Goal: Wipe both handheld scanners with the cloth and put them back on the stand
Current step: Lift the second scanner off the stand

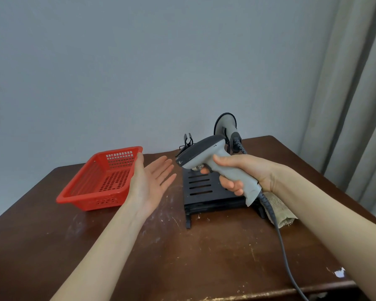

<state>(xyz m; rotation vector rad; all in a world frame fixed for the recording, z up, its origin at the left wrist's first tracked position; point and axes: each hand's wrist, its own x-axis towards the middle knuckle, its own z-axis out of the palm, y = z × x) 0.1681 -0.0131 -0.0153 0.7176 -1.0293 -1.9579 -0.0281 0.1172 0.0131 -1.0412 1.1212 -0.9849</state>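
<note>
Right hand point(248, 173), fingers point(230, 185) wrapped round the handle of a grey handheld scanner point(204, 156). The scanner is held in the air over the black slotted stand point(199, 192), nose pointing to 9 o'clock. Its coiled cable point(277, 229) trails off toward 5 o'clock. Left hand point(151, 181) is palm up, fingers straight and spread, holding nothing, just beside the scanner's nose. The second scanner point(226, 124) sits upright at the stand's 1 o'clock. A beige cloth point(282, 210) lies on the surface point(172, 257) at the stand's 4 o'clock. A red basket point(91, 192) sits at its 9 o'clock.
</note>
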